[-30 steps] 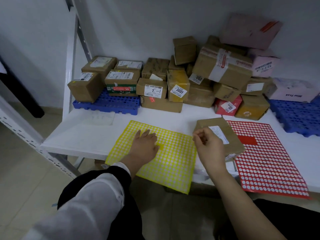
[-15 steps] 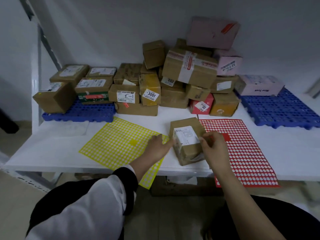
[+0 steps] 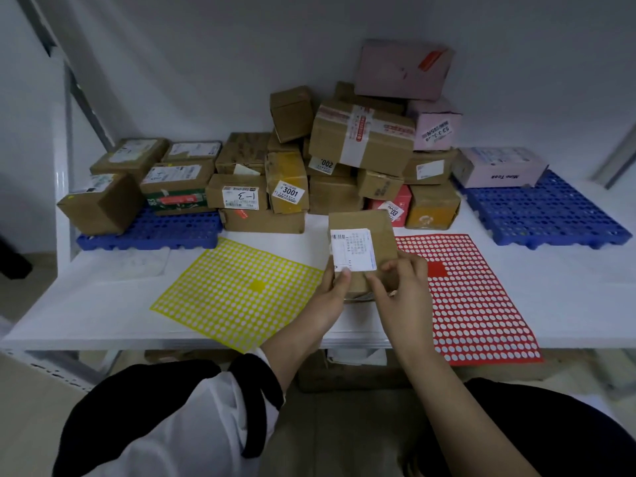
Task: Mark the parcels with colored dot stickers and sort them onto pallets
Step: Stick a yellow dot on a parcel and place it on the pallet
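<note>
A white bench (image 3: pixel 103 304) carries everything. At its far middle sits a heap of parcels (image 3: pixel 361 142), mostly brown cardboard with a few pink boxes. A blue left pallet (image 3: pixel 155 232) holds several brown boxes, and a blue right pallet (image 3: pixel 550 215) holds one pale pink box at its far left corner. Nearer lie a yellow sheet (image 3: pixel 234 287) of dot stickers on the left and a red sheet (image 3: pixel 481 304) on the right.

Between the sheets, lifted and tilted toward the camera, is a small brown parcel (image 3: pixel 364 228) (plain cardboard, slightly creased). The left hand (image 3: pixel 332 297) grips its near left side, and the right hand (image 3: pixel 402 287) curls round its near right corner. A white label (image 3: pixel 352 249) with a barcode covers the left part of the parcel's face.
</note>
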